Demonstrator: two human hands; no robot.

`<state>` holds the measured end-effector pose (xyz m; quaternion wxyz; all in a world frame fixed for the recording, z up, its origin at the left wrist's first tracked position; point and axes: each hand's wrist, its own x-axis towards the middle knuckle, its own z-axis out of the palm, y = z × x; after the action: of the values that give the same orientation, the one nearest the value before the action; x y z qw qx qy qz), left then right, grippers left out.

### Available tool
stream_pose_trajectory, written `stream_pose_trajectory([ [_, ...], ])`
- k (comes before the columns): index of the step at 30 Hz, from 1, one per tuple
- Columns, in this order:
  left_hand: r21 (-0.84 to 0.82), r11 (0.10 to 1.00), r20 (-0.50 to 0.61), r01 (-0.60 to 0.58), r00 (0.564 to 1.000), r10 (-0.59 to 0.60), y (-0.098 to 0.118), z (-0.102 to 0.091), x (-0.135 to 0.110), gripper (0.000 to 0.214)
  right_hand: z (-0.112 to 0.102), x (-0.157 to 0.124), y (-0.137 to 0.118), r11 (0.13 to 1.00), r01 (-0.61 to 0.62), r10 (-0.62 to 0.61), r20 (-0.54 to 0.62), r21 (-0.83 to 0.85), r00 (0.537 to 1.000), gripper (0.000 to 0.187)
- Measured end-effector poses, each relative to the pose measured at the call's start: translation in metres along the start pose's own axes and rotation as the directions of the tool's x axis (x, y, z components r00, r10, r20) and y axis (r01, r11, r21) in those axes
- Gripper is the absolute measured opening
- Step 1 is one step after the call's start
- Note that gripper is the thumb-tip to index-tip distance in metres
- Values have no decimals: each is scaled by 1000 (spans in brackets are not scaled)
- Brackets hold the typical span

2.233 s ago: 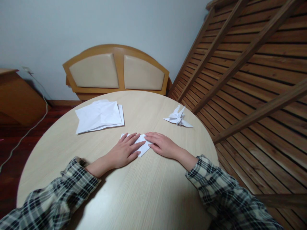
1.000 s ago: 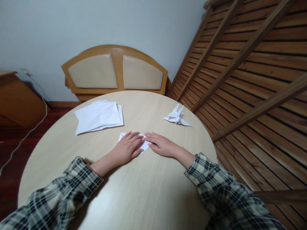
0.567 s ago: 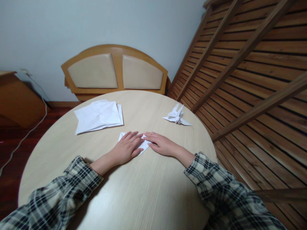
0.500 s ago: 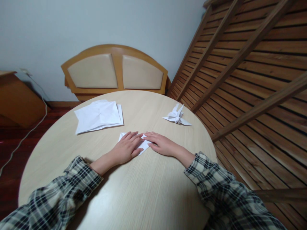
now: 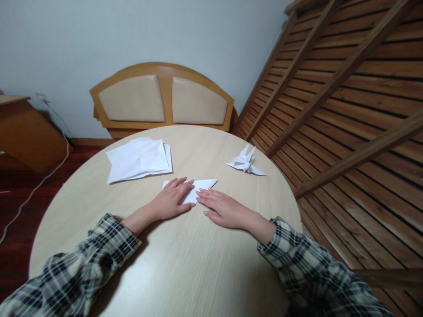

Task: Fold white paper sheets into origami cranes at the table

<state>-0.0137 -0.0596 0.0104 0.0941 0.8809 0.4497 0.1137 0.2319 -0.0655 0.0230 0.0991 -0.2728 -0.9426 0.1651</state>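
A small folded white paper [image 5: 201, 186], roughly triangular with a point toward the right, lies flat near the middle of the table. My left hand [image 5: 172, 199] rests on its left part, palm down, fingers stretched and thumb apart, and covers much of it. My right hand [image 5: 224, 208] lies flat at the paper's lower right edge, fingertips touching it and thumb on the tabletop. Off to the right and farther back sits a folded paper crane [image 5: 245, 161] of white paper.
Several creased white sheets [image 5: 139, 159] lie stacked at the back left of the round wooden table [image 5: 185, 264]. Behind it stands a padded headboard [image 5: 161, 94] against the wall. A slatted wooden panel [image 5: 346, 110] slants along the right side. At far left a cable [image 5: 39, 185] trails down.
My right hand has slid down and slightly right, off the paper's top, so its right point now shows. The left hand stays on the paper. The view has shifted slightly.
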Motion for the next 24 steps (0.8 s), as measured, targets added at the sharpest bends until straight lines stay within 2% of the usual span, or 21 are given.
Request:
stream_pose_trajectory([
  [8,-39,999,7,4,1000,-4,-5,1,1,57,1,0,-12,999,-45,48,122,-23,991,53],
  [16,-50,999,17,4,1000,-3,-5,0,1,60,-9,-2,-17,987,-143,125,201,77,972,61],
  [24,-43,999,13,-2,1000,2,-6,1,1,64,-7,-4,-9,977,-209,200,181,32,963,67],
])
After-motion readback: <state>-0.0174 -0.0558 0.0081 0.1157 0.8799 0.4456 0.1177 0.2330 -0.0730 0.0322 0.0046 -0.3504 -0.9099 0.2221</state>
